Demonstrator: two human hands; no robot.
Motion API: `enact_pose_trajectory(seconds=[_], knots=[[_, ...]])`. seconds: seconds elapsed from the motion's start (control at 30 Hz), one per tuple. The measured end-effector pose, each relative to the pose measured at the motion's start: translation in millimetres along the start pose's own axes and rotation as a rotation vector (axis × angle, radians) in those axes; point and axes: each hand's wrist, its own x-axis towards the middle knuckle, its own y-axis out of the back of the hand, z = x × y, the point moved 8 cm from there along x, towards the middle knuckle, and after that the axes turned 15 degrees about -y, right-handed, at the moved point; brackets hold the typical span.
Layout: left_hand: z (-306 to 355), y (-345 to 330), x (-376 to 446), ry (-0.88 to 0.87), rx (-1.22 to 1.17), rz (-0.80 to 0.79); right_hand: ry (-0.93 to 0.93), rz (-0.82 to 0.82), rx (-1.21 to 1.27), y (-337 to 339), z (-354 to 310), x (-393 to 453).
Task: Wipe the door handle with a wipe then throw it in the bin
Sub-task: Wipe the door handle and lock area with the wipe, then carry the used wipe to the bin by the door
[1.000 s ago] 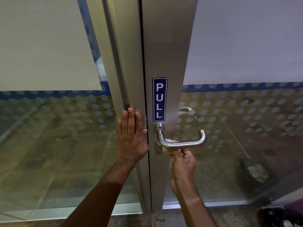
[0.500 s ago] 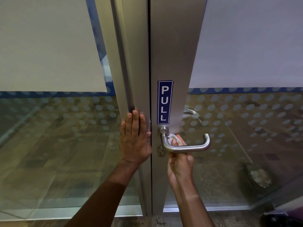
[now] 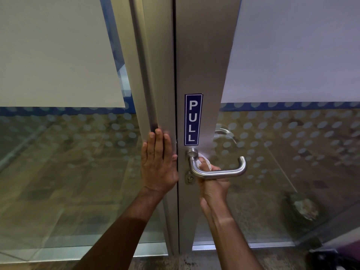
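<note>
handle (image 3: 218, 173): brushed steel lever, round bar. Comes out of a round collar on the door stile, bends down, runs level to the right, then curls back toward the glass at its free end. Soft highlights along the bar; finish looks uniform from here.
wipe (image 3: 204, 162): small, white, crumpled. Only a strip of it shows, sitting just behind the handle's bend near the collar, draped over the fingers. Touching or just off the bar there, cannot tell which.
right hand (image 3: 213, 189): comes up from below the level bar, behind it, fingers curled shut around the wipe. Fingertips reach above the bar at its left part.
left hand (image 3: 158, 166): flat and open, palm pressed on the metal frame post just left of the door gap, fingers together pointing up, thumb toward the gap. Holds nothing.
keyhole (image 3: 190, 178): small metal plate on the stile, directly below the collar, just left of the right hand.
sign (image 3: 193, 119): tall blue sticker, white letters PULL stacked vertically, right above the collar.
door (image 3: 206, 55): grey metal stile with glass to the right, frosted upper part, dotted band lower down. A second lever is visible through the glass on the far side.
floor: mottled strip at the bottom edge.
</note>
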Motion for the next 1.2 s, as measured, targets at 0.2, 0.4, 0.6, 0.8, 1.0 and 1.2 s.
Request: enact_pose_trajectory(seconds=[0.2, 0.4, 0.6, 0.8, 1.0, 1.2], knots=[[2, 2, 1, 0.002, 0.006, -0.026, -0.17, 0.182, 0.014, 44, 32, 2], [5, 8, 4, 0.04, -0.047, -0.09, -0.126, 0.068, 0.003, 47, 24, -5], [17, 14, -9, 0.067, -0.137, -0.258, -0.011, 0.026, -0.1, 54, 5, -17], [53, 21, -41, 0.084, -0.254, -0.328, 0.085, 0.074, -0.215, 72, -12, -28], [104, 24, -48, -0.006, -0.4, -0.39, 0.218, 0.073, -0.275, 89, -33, -50], [154, 20, -39, -0.108, -0.502, -0.434, 0.344, 0.202, -0.38, 128, -70, -71]])
